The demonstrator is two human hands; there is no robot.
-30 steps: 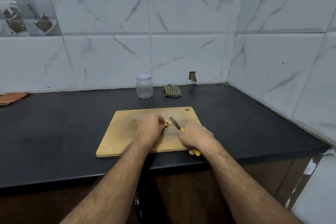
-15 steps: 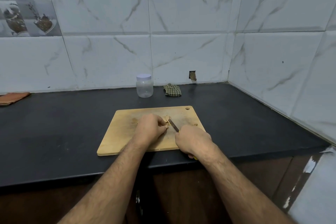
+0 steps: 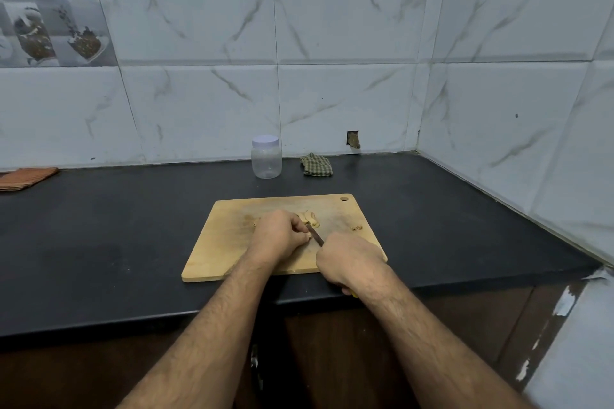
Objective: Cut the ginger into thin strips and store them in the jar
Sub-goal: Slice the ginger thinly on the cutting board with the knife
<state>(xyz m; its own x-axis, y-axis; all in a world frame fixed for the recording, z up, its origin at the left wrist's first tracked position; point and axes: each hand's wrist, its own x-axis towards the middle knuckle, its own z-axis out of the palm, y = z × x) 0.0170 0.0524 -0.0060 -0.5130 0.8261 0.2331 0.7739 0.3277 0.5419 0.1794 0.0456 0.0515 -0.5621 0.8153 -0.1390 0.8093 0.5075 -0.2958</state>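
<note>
A wooden cutting board [image 3: 226,242] lies on the black counter. My left hand [image 3: 277,236] curls over a pale piece of ginger [image 3: 307,217] near the board's middle and holds it down. My right hand [image 3: 350,262] grips a knife [image 3: 315,235] with a yellow handle; the blade points up-left and meets the ginger beside my left fingers. A few small ginger bits [image 3: 357,227] lie to the right on the board. The clear jar [image 3: 266,158] with a white lid on stands behind the board near the wall.
A checked green cloth [image 3: 316,165] lies right of the jar. An orange cloth [image 3: 23,178] sits at the counter's far left. Tiled walls close the back and the right side. The counter's front edge [image 3: 432,289] runs just below my right hand.
My right hand has drawn the knife back toward me and closer to my left hand. The yellow handle is now almost hidden under my right hand. The left hand stays on the ginger.
</note>
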